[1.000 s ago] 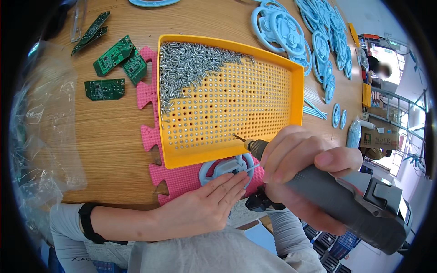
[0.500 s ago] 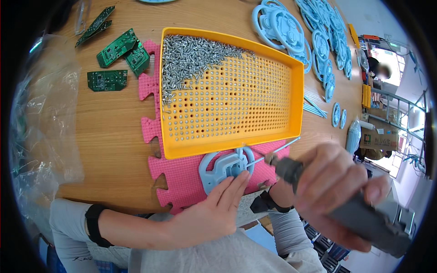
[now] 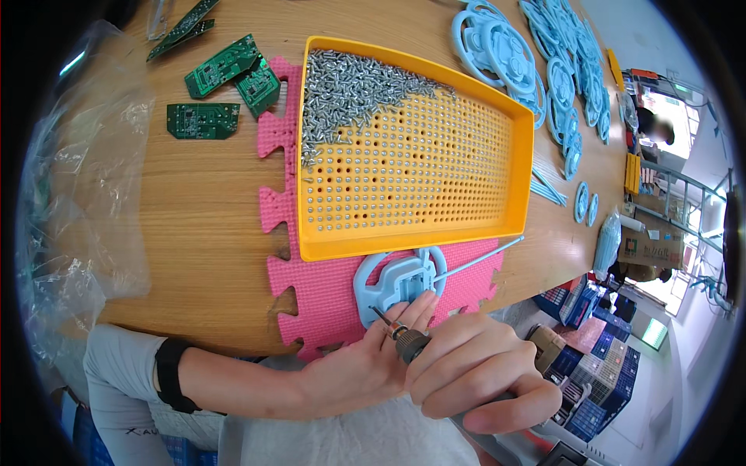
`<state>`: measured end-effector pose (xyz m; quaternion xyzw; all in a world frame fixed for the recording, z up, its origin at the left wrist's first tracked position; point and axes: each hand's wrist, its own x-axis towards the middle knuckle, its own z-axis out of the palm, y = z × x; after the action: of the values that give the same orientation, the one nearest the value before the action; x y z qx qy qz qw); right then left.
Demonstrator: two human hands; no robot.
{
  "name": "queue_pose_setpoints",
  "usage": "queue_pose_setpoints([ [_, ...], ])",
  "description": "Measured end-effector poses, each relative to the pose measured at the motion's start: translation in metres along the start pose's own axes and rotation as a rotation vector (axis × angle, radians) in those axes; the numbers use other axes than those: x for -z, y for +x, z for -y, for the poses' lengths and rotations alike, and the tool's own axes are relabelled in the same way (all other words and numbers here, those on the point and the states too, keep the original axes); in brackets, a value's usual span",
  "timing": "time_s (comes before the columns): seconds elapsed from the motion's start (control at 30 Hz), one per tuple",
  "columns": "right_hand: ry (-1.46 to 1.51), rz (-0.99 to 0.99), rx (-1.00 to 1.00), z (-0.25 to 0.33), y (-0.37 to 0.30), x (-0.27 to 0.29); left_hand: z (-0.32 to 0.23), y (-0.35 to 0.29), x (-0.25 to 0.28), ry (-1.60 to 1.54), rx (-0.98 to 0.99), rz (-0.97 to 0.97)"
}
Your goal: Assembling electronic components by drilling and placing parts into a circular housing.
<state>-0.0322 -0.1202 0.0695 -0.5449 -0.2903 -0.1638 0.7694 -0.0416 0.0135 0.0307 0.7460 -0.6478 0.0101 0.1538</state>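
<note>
A light blue plastic steering wheel [image 3: 364,291], with a boxy recessed centre, lies on the pink foam mat [image 3: 318,311]. My left hand [image 3: 365,365] holds its near rim, with the fingers together over the edge. My right hand [image 3: 474,377] is wrapped round an electric screwdriver [image 3: 410,342]. The bit points up and left, over the near left part of the wheel beside my left fingers. Whether a screw sits on the tip, I cannot tell. A thin light blue rod [image 3: 482,259] runs from the wheel's centre toward the right.
Beyond the wheel stands a yellow tray [image 3: 416,247] of screws, loose at its far left and set in holes elsewhere. Green circuit boards [image 3: 202,121] and clear plastic film [image 3: 101,194] lie left. More blue wheels [image 3: 497,50] and rods [image 3: 548,188] lie right; a person [image 3: 655,124] is far right.
My right hand has brought the screwdriver left and nearer, from beside the tray's near right corner to over the wheel. The whole view has shifted slightly. My left hand stays at the wheel.
</note>
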Motion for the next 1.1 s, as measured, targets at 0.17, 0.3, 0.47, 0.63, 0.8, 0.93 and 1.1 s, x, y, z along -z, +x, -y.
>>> queue_pose_setpoints([
  [0.17,0.010,0.116,0.037,-0.008,-0.003,-0.002,-0.002,-0.004,-0.005,-0.048,0.022,-0.042],
  [0.3,-0.060,0.059,0.067,-0.009,-0.003,-0.010,-0.003,-0.001,-0.005,-0.072,0.031,-0.096],
  [0.47,-0.026,0.045,0.064,-0.017,-0.005,-0.011,-0.006,-0.004,-0.016,0.053,0.030,-0.091],
  [0.63,-0.060,0.199,-0.028,-0.010,-0.002,0.009,-0.006,-0.001,-0.014,0.035,-0.005,-0.126],
  [0.8,0.078,0.303,-0.115,-0.003,0.016,0.019,0.001,-0.001,-0.012,-0.210,-0.040,-0.134],
  [0.93,0.154,0.235,0.108,0.010,0.036,0.034,0.006,0.000,-0.003,-0.085,-0.040,-0.030],
  [1.1,-0.255,-0.019,0.087,0.007,0.044,0.044,0.008,0.003,-0.002,0.047,-0.053,-0.052],
])
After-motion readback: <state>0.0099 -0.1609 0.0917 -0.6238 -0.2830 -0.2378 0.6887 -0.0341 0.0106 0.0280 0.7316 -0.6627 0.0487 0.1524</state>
